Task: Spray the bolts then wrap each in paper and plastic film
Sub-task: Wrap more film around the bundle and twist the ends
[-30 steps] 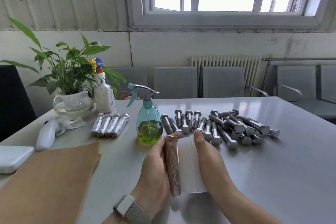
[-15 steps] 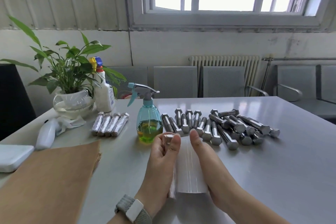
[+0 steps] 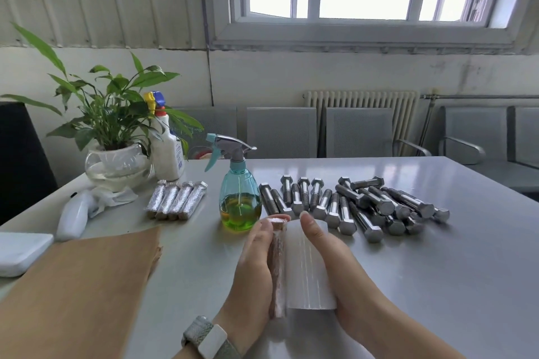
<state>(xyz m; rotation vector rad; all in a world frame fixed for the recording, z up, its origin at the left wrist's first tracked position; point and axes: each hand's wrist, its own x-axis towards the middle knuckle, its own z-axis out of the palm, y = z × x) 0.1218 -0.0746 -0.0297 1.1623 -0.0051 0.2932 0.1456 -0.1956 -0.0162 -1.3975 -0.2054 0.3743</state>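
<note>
While the paper-wrapped bolt (image 3: pixel 277 268) lies lengthwise against the left flank of the plastic film roll (image 3: pixel 309 265), the left hand (image 3: pixel 253 265) grips it, fingers curled over its far end and palm cupped along its side. The brown of the paper shows only dimly through a cloudy layer of film; a second ago that paper was bare and sharp, and half a second ago the left fingers covered it altogether. I judge that at least one turn of film has gone on, so this bolt is in the last stage of its wrapping, with tearing off and setting aside yet to come.

On the roll's other flank the right hand (image 3: pixel 332 265) holds it, thumb laid over the far rim and fingers curved down the side, much as it did a second ago.

Just beyond the roll to the left stands the spray bottle (image 3: pixel 239 198), green liquid in its base. Beyond the roll to the right the bare bolts (image 3: pixel 353 207) lie in a loose heap, a large number still unwrapped. Further left of the roll, past the bottle, four finished wrapped bolts (image 3: pixel 176 200) lie side by side. Near left of the roll, the brown paper sheets (image 3: pixel 75 285) lie flat on the table (image 3: pixel 437 285).
</note>
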